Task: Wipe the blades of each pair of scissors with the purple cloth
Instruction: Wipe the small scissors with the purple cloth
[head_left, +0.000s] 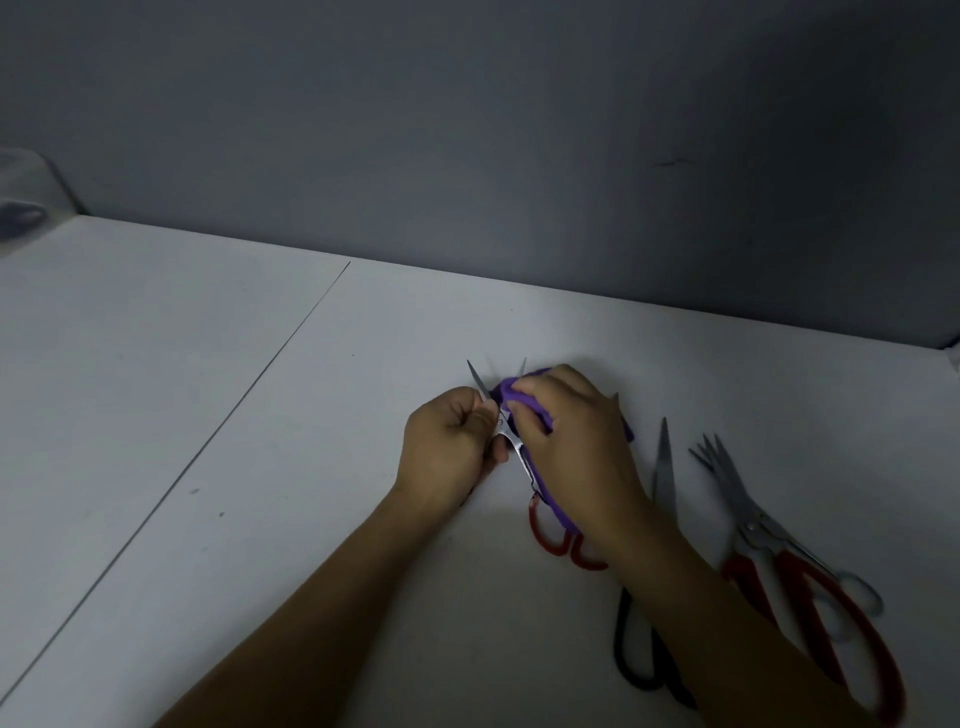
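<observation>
I am wiping the small red-handled scissors (511, 441) with the purple cloth (511, 397).
My left hand (447, 447) has its fingers curled tight on the small red-handled scissors near the middle, with the blades spread apart. My right hand (576, 431) has its fingers clamped on the purple cloth, pressed on one blade. Black-handled scissors (665, 467) and big red-handled scissors (748, 525) lie on the white surface (260, 467) just to the right.

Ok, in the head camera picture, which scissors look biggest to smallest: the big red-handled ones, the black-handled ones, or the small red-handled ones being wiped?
1. Big red-handled steel scissors, far right.
2. Black-handled steel scissors, though an arm hides part, so unsure.
3. Small red-handled steel scissors in the left hand, slimmest and shortest.
</observation>
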